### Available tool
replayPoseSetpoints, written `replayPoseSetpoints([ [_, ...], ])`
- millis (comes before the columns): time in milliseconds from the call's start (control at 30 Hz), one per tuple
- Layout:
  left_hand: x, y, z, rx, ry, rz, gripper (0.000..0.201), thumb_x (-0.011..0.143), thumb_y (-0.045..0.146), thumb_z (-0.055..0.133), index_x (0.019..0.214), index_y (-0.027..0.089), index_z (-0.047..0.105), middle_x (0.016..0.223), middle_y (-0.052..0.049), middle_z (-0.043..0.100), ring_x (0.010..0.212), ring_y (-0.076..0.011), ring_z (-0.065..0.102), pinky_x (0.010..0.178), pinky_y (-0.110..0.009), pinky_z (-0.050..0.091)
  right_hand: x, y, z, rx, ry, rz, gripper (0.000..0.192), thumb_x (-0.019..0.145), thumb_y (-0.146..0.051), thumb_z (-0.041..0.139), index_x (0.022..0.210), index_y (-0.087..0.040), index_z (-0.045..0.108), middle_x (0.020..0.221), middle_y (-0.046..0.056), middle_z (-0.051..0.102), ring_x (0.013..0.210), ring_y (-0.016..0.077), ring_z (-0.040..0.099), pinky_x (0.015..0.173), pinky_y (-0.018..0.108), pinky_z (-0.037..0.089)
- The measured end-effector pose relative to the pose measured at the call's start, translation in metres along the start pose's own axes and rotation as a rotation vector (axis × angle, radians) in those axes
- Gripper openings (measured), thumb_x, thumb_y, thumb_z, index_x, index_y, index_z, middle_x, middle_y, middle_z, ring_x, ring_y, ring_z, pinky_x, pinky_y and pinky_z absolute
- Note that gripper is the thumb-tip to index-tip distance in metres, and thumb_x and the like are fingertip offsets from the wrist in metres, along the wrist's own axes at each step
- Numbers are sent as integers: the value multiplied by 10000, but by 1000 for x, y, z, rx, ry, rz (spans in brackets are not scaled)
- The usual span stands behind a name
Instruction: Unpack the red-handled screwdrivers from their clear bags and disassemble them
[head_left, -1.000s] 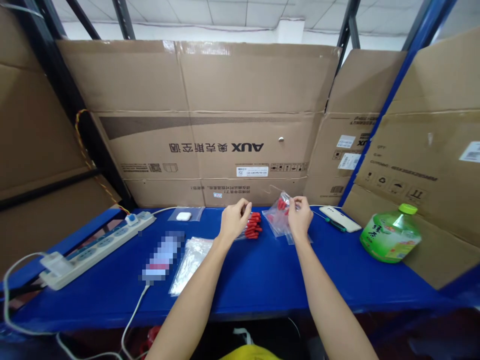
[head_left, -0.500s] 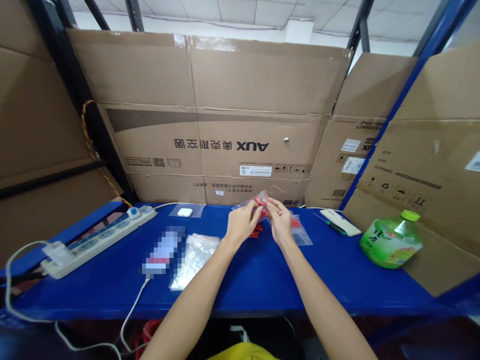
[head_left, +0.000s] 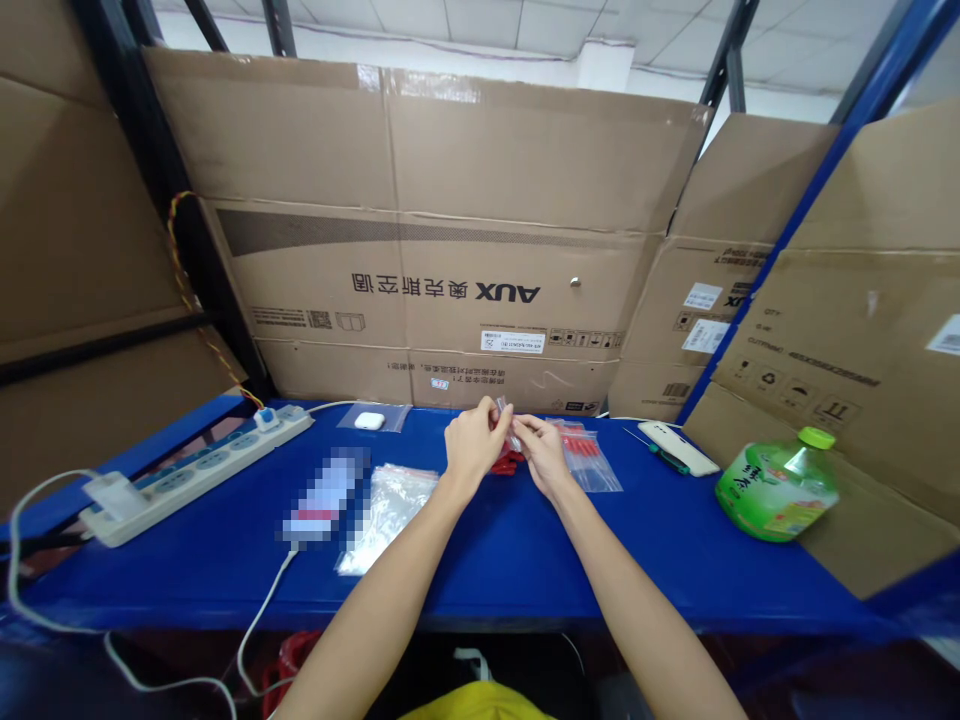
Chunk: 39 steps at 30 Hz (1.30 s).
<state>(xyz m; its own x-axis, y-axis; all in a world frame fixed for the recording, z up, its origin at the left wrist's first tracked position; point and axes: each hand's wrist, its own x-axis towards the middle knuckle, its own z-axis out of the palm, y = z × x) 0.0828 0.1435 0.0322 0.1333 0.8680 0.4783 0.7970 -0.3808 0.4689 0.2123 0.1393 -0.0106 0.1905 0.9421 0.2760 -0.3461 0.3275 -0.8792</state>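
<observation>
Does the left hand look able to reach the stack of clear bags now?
Probably yes: the stack of clear bags lies beside the left forearm with nothing seen on top. The left hand is pinching a small clear bag, though, so it would likely have to let go first.

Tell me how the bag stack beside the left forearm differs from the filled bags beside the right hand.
The filled bags hold red pieces; none show in the bag stack. The bag stack reaches nearer the front edge of the blue table, while the filled bags lie farther back. Both are clear plastic and lie on the table.
</observation>
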Motion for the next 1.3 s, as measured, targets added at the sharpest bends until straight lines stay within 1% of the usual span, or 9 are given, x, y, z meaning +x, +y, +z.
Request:
replayPoseSetpoints([
  [167,1,0,2,-10,-42,25,325,1022,463,383,963,254,625,870,-44,741,825,-213,691,657,-261,357,1,0,-3,-11,-27,29,308,592,-404,902,757,-201,741,804,25,724,767,170,647,710,279,506],
  [333,2,-1,6,1,-104,55,350,1052,424,302,1019,240,599,919,-68,738,867,-223,700,683,-272,391,2,0,-8,3,6,107,357,630,-466,873,679,-196,646,661,-29,605,610,107,522,587,228,441],
  [567,5,-3,16,-60,-117,138,320,1065,368,275,1017,221,555,931,-70,724,875,-207,693,710,-269,399,9,11,-11,-128,86,-72,435,683,-580,806,709,-198,600,666,-33,565,625,110,485,579,213,434],
  [733,6,-6,19,-211,-85,165,333,1065,367,274,945,225,550,846,-33,701,817,-184,676,690,-262,386,13,9,-18,-107,152,-80,441,718,-608,757,747,-209,571,673,-39,548,597,114,483,551,225,431],
  [833,6,-7,18,-226,-83,150,333,1062,377,285,939,231,559,824,-20,699,800,-179,672,674,-256,379,11,-3,-22,-246,102,-145,370,774,-544,736,785,-208,582,699,-33,564,618,119,505,578,228,442],
  [967,6,-9,15,-152,-51,141,339,1060,421,299,984,235,572,845,-28,718,831,-189,688,682,-257,383,4,-15,-21,-306,-45,-208,287,760,-341,759,914,-233,542,866,-17,630,776,132,608,707,230,504],
  [1100,7,-12,12,-46,-49,159,329,1060,421,308,1003,231,571,856,-38,728,825,-197,696,666,-257,376,0,-12,-17,-353,-194,-145,310,711,-196,687,941,-248,485,935,-24,646,697,103,611,638,216,507],
  [1167,8,-14,10,-3,-23,158,322,1062,404,302,1019,227,567,866,-45,730,813,-198,697,659,-257,370,1,-9,-18,-366,-212,-120,279,706,-188,646,914,-249,471,918,-25,649,665,104,608,612,222,512],
  [1300,9,-16,6,15,21,169,322,1066,400,294,1037,225,563,894,-50,732,828,-194,699,661,-256,372,5,-7,-23,-362,-186,-132,232,721,-214,617,896,-253,470,910,-11,660,744,146,645,654,262,539],
])
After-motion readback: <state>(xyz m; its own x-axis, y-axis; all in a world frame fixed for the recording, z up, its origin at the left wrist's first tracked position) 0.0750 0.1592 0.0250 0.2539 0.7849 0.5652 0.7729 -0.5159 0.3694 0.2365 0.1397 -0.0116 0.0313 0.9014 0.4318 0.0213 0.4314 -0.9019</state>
